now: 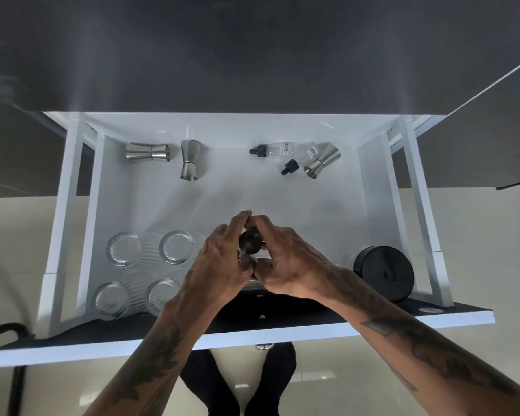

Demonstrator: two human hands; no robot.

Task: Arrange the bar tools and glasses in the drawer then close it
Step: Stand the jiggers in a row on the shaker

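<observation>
- Gripping one small dark round-topped tool (249,242) between them, the left hand (219,259) and right hand (285,259) are meeting over the middle of the open drawer (370,187), toward its front.
- The fingers (240,219) of both hands are curling in and pinching the tool from either side, thumbs touching below it; what kind of tool it is cannot be told, since the hands are hiding most of it.
- The tool's round end is facing up toward the camera, so its long axis is probably running down into the drawer; both hands are equally near it.
- Left of the tool, four ribbed glasses (150,271) are standing in a square block, the nearest one (176,247) just beside the left hand.
- Right of the tool, a black round container (383,273) is sitting against the drawer's front right corner.
- Beyond the tool, along the back wall, three steel jiggers (189,160) and two dropper bottles (272,150) are lying scattered and unaligned.
- Open floor is lying between the tool and that back row, and between the tool and the black container, so a set-down there looks clear; the glasses are the tight side.
</observation>
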